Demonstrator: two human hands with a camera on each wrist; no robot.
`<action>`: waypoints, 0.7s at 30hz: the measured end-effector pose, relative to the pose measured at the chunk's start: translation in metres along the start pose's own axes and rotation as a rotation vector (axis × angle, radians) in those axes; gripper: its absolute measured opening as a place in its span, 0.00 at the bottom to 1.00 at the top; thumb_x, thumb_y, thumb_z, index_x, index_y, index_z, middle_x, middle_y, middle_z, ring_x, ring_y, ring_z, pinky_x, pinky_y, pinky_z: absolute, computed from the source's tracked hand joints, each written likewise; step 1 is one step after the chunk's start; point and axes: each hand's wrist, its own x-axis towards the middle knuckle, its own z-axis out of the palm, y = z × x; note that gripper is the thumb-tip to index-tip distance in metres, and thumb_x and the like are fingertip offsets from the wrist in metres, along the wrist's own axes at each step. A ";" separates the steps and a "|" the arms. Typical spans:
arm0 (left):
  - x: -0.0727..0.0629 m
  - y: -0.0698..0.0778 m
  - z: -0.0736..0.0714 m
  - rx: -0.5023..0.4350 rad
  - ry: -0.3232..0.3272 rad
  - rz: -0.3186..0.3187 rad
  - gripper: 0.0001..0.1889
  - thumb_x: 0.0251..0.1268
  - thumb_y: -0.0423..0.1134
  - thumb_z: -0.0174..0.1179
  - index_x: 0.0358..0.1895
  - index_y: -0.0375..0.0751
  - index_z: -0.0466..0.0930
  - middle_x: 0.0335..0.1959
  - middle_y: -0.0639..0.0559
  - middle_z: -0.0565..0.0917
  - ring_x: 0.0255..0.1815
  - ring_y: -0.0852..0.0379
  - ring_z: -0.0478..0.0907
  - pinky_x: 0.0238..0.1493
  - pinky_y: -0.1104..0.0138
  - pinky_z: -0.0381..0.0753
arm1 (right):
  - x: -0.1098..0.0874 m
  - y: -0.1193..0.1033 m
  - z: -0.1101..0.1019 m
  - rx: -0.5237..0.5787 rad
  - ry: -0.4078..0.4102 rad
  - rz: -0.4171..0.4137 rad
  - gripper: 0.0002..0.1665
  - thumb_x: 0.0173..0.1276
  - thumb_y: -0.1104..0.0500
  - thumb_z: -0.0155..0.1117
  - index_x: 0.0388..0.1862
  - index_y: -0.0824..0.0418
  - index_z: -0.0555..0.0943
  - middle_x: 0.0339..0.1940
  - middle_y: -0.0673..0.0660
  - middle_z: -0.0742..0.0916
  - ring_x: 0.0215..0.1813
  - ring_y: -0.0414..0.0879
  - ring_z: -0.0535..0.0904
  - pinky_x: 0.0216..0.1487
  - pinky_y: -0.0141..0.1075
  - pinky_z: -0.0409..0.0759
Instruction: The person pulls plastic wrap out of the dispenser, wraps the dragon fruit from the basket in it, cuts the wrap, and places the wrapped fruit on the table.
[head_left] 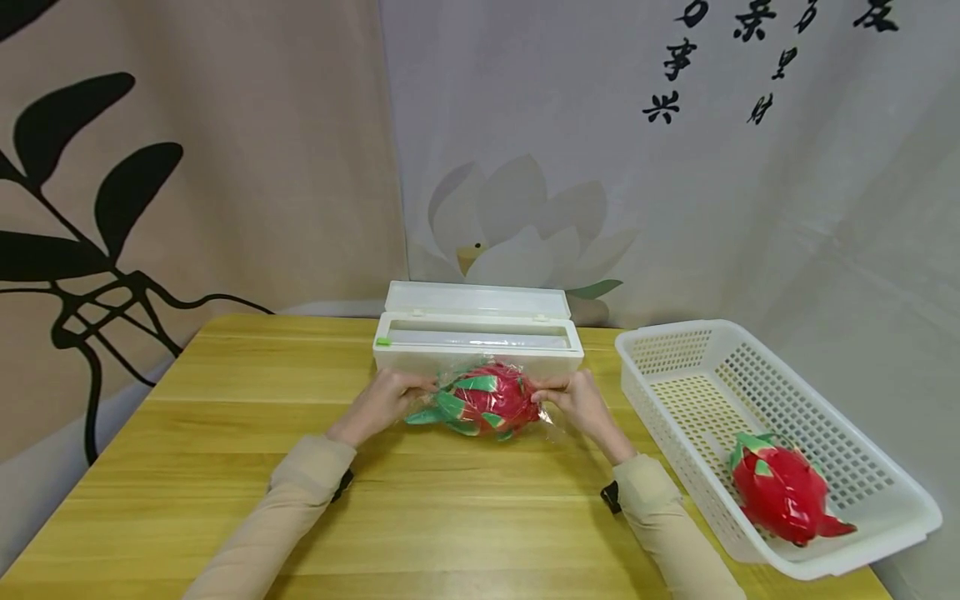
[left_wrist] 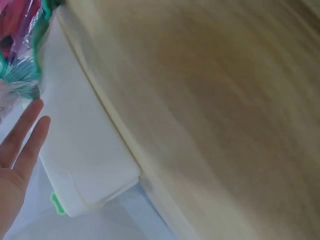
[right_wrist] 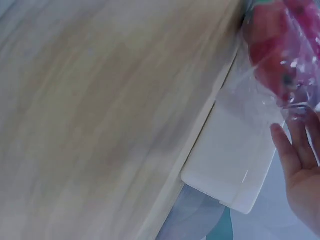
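Observation:
A red dragon fruit with green scales, covered in clear cling film, is between the two hands in front of the dispenser. My left hand pinches the film at the fruit's left end, near its green tips. At the other end my right hand pinches the gathered film, and a loose film edge hangs below. Some fingers of each hand stretch out straight in the wrist views. Just behind the fruit sits a white cling film dispenser, lid raised, a film roll inside and a green slider at its left end.
On the right stands a white perforated basket holding another dragon fruit. The wooden table ends at a printed curtain behind the dispenser.

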 end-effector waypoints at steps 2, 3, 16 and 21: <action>0.000 0.001 -0.002 -0.008 0.004 -0.016 0.09 0.58 0.24 0.61 0.38 0.37 0.87 0.43 0.42 0.87 0.43 0.48 0.86 0.44 0.64 0.85 | -0.001 0.000 -0.001 0.033 -0.022 0.021 0.09 0.53 0.63 0.71 0.32 0.67 0.87 0.35 0.64 0.89 0.36 0.54 0.88 0.39 0.36 0.85; 0.000 0.002 -0.002 -0.011 0.006 -0.021 0.09 0.59 0.24 0.60 0.38 0.37 0.87 0.41 0.42 0.88 0.43 0.49 0.86 0.44 0.64 0.85 | -0.001 0.000 -0.002 0.046 -0.030 0.035 0.09 0.54 0.63 0.71 0.32 0.67 0.87 0.35 0.64 0.89 0.37 0.54 0.88 0.40 0.36 0.85; -0.002 0.002 -0.004 -0.036 -0.111 -0.130 0.13 0.68 0.38 0.56 0.51 0.39 0.83 0.49 0.44 0.86 0.36 0.60 0.82 0.43 0.66 0.83 | 0.000 0.003 -0.001 0.084 -0.077 0.195 0.11 0.62 0.61 0.65 0.36 0.69 0.86 0.33 0.65 0.89 0.34 0.49 0.87 0.36 0.29 0.83; -0.005 0.003 -0.002 -0.063 -0.168 -0.169 0.24 0.60 0.53 0.63 0.56 0.43 0.80 0.55 0.47 0.83 0.57 0.49 0.79 0.60 0.51 0.76 | -0.001 0.006 -0.005 0.180 -0.151 0.214 0.16 0.71 0.61 0.55 0.45 0.75 0.82 0.43 0.70 0.87 0.44 0.57 0.86 0.45 0.37 0.85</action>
